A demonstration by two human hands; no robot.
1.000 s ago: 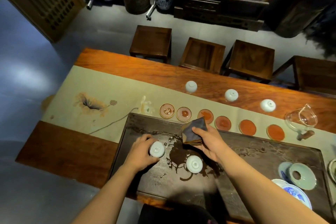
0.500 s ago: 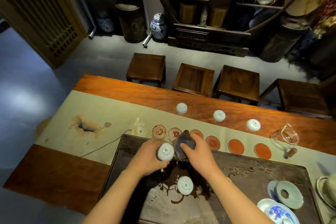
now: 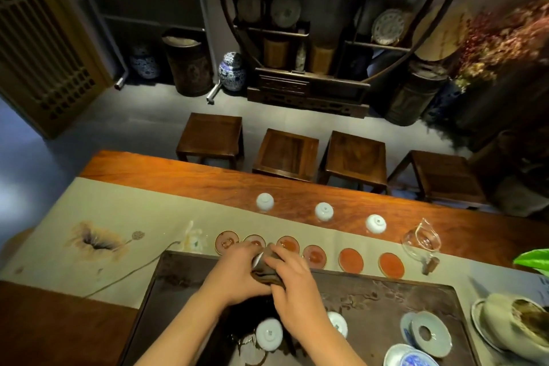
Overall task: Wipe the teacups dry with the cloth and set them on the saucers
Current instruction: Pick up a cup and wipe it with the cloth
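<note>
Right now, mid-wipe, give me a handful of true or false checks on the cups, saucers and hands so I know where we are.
1. Both hands meet over the tea tray, the left hand holding a teacup and the right hand pressing the cloth on it. True.
2. All six saucers already carry cups. False: no saucer carries a cup.
3. Three upturned cups stand in a row on the bare wood beyond the saucers. True.
4. The tray holds no other cup. False: an upturned cup sits on it near the wrists.
5. The glass pitcher stands left of the saucers. False: it stands at their right end.
</note>
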